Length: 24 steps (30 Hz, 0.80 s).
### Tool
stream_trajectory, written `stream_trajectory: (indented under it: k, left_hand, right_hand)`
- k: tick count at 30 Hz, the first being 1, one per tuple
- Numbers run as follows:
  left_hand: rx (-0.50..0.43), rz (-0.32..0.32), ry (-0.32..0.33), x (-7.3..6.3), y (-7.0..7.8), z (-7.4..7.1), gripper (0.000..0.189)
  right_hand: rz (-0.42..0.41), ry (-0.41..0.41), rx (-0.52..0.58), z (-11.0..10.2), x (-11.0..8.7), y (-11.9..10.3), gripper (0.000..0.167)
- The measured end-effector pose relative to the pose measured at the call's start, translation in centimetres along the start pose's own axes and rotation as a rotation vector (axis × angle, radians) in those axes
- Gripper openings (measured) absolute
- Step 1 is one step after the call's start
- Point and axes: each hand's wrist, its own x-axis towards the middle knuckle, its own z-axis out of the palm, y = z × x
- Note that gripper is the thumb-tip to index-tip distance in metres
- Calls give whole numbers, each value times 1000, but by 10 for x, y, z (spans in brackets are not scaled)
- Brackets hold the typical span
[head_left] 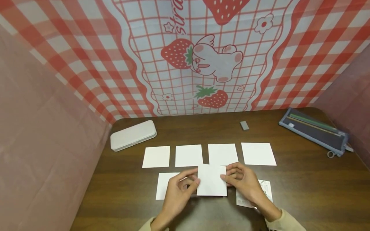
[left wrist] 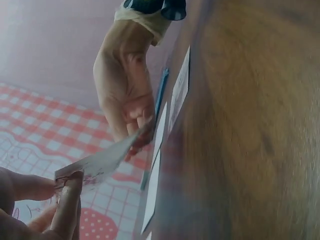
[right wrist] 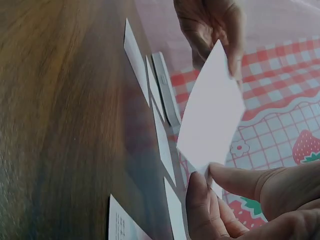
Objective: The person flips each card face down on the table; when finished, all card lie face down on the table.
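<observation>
A square white card (head_left: 212, 180) is held up over the near part of the table between both hands. My left hand (head_left: 180, 192) pinches its left edge, thumb in front and fingers behind. The right hand (head_left: 245, 183) pinches the right edge, thumb and fingertips meeting there in the right wrist view. Faint printed marks show on the card's other face (left wrist: 95, 170) in the left wrist view. Partly behind my left hand lies a blank white card (head_left: 165, 186). A printed card (head_left: 266, 189) lies partly hidden beneath my right hand and wrist.
Behind the hands, several blank cards (head_left: 156, 157) lie in a row on the brown table (head_left: 121, 179). A white case (head_left: 133, 136) stands at back left. A grey eraser-like block (head_left: 244, 125) and a dark zip pouch (head_left: 315, 131) lie at back right. A strawberry-print cloth (head_left: 138, 64) hangs behind.
</observation>
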Motion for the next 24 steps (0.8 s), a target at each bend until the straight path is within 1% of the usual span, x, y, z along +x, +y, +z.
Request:
stream_trajectory:
  k: [4, 6, 9, 12, 16, 20, 24]
  left_hand:
    - [85, -14, 40, 2, -2, -4, 36]
    - [143, -20, 51, 3, -4, -5, 35]
    - [212, -17, 50, 5, -7, -6, 33]
    - [274, -9, 32, 7, -10, -8, 33]
    - [345, -3, -10, 10, -13, -10, 34]
    - [395, -13, -51, 11, -15, -11, 36]
    - [447, -15, -76, 12, -16, -9, 39]
  right_hand:
    - [-18, 2, -28, -2, 1, 1, 39]
    - [-36, 10, -73, -2, 2, 1, 34]
    - [-68, 19, -155, -1, 2, 2, 29]
    - [-96, 19, -219, 0, 3, 4, 26]
    - [-123, 23, -284, 1, 5, 6, 24]
    - [-149, 44, -379, 0, 7, 7, 23]
    - [-129, 35, -424, -1, 8, 6, 24]
